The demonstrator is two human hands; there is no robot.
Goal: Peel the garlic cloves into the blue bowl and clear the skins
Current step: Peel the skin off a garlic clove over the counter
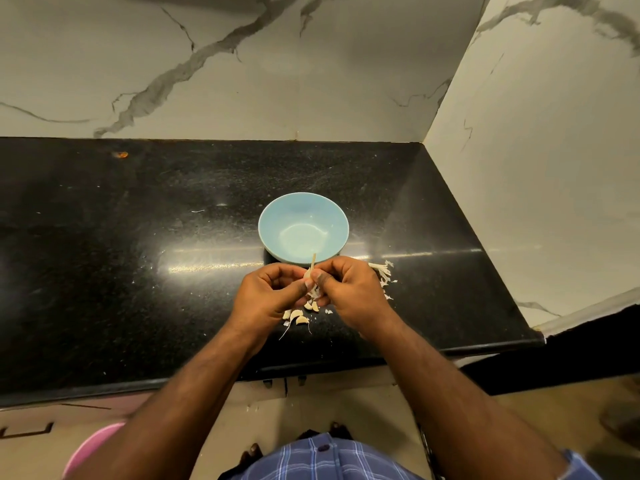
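Both hands pinch one garlic piece [312,276] between them, fingers curled tight, thumbs meeting at the middle. Left hand [268,292] clamps it from one side, right hand [351,289] from the other. A thin stalk sticks up out of the pinch toward the bowl, so this looks like the bulb core with a clove or two left on it, though it's mostly hidden by the thumbs and I can't say for sure.

Grip sits low, just above the counter [138,237], probably so whatever drops lands close.

Bowl [303,228] is directly beyond the grip, its near rim just past the fingertips. Sensible spot: peeled cloves only need a short flick forward. Nothing visible in it yet, so peeling proper seems barely started.

Cloves [298,317] lie right under and slightly nearer than the grip, on the left-wrist side. They look split off but not yet peeled.

Skins [382,271] pile up just beyond the right hand's knuckles, beside the bowl, with smaller flakes scattered around the grip. Waste goes right, stock stays under the hands, output goes forward.

A few flakes lie on the floor below the counter edge; clearing will need to cover those too.

Risk: loose flakes so near the rim could drift into the bowl.
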